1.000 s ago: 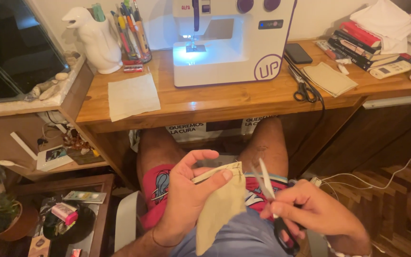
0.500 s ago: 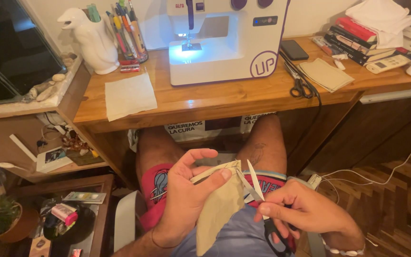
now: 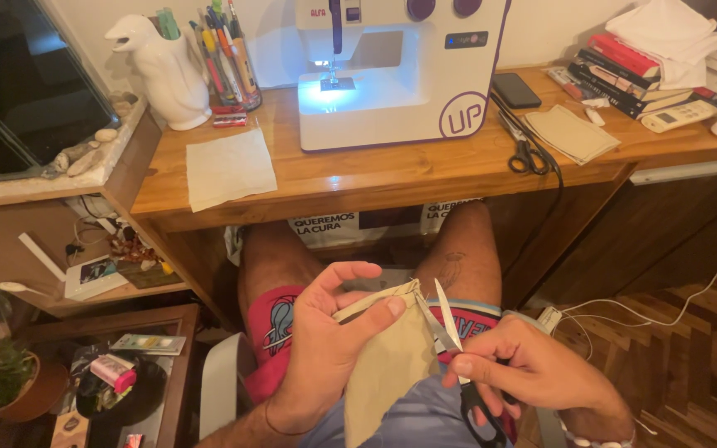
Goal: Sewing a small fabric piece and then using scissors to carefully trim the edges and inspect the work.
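My left hand (image 3: 325,348) pinches the upper edge of a beige piece of fabric (image 3: 387,365) over my lap, thumb on top. My right hand (image 3: 533,373) grips a pair of scissors (image 3: 448,319) by black handles, the blades apart and pointing up right beside the fabric's top corner. Both hands sit low in the head view, above my bare thighs and red shorts.
A wooden desk (image 3: 358,178) ahead carries a white sewing machine (image 3: 400,70) with its light on, a pale fabric square (image 3: 227,168), another pair of scissors (image 3: 524,149), folded beige cloth (image 3: 573,133), a phone, stacked books and a jar of pens (image 3: 230,58). A low table stands at left.
The scissors in my right hand have moved left and up, closer to the fabric's top corner. My left hand keeps its grip on the fabric.
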